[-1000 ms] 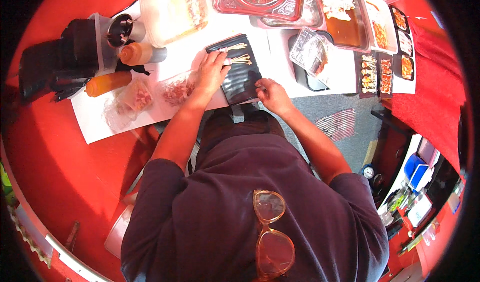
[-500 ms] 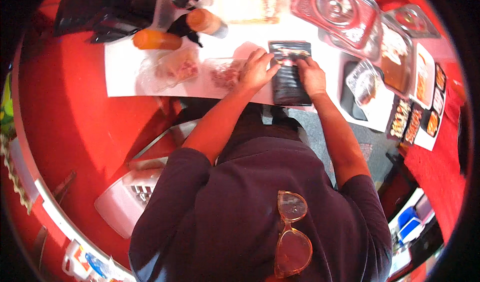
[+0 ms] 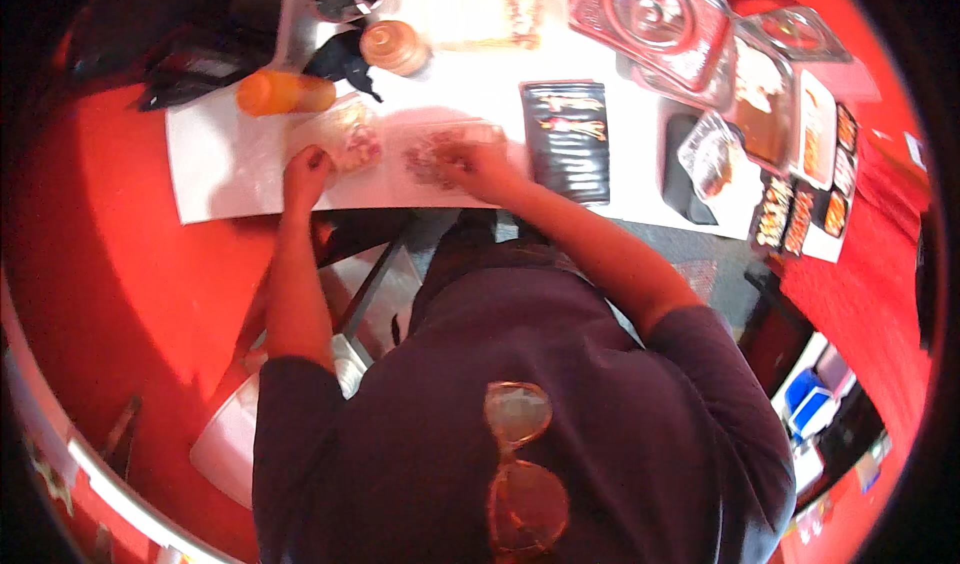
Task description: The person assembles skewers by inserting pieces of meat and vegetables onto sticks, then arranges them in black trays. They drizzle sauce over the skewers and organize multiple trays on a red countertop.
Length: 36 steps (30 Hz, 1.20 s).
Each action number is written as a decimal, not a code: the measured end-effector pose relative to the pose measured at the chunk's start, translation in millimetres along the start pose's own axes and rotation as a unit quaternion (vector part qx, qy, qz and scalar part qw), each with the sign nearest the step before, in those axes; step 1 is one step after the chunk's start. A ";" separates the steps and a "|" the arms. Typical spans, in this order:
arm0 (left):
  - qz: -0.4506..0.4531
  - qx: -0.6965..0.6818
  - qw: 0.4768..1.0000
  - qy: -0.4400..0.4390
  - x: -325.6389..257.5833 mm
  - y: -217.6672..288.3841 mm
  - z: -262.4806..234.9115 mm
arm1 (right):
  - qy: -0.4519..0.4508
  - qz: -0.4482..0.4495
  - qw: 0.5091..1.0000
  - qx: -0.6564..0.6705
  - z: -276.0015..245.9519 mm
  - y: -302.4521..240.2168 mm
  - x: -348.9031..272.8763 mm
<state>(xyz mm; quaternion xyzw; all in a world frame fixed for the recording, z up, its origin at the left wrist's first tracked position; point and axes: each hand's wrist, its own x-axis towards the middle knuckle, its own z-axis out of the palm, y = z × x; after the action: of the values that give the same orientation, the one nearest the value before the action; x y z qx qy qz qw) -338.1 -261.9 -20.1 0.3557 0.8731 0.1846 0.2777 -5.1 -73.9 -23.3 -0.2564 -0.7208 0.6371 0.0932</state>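
Observation:
A black ridged tray (image 3: 570, 169) lies on the white table, with a few small pale and pink pieces along its far end. Left of it, reddish chopped meat (image 3: 425, 161) sits in clear plastic. My right hand (image 3: 485, 172) reaches across into this meat, its fingers curled among the pieces. Beside it, a clear plastic bag (image 3: 350, 154) holds more pale and pink pieces. My left hand (image 3: 308, 172) is at that bag's near left side, fingers bent and drawn together. Whatever they pinch is too small to tell.
An orange bottle (image 3: 285, 94), a brown-topped bottle (image 3: 395, 47) and a black cloth-like item (image 3: 345, 64) lie behind the bags. To the right stand a clear-lidded container (image 3: 655, 19), a black tray with clear plastic (image 3: 688, 179) and several small filled trays (image 3: 798, 219).
Both hands have left the black tray and moved left, the right to the chopped meat, the left to the far-left bag. The whole view has shifted slightly.

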 end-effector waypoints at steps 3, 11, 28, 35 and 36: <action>-0.026 -0.025 0.998 -0.055 4.0 30.1 -2.1 | -0.024 0.053 0.997 -0.058 45.3 1.4 42.2; 0.001 0.026 1.000 -0.012 -1.0 39.9 -0.4 | 0.050 0.153 0.986 -0.031 92.1 -14.1 90.3; -0.123 -0.327 0.934 -0.073 1.1 34.1 17.9 | 0.041 0.179 0.981 0.065 100.3 -21.9 96.9; -0.135 -0.265 0.942 -0.153 12.7 63.5 3.3 | 0.055 0.193 0.942 0.270 104.2 17.6 101.2; -0.152 -0.300 0.928 -0.161 8.1 59.1 2.3 | 0.031 0.193 0.945 0.263 103.5 12.9 99.4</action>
<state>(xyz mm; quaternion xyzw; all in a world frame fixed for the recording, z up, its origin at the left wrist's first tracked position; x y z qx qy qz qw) -310.8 -215.6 6.0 0.1437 0.7641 0.3343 0.5327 -134.2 -114.7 -72.6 -0.3761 -0.4614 0.8016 0.0547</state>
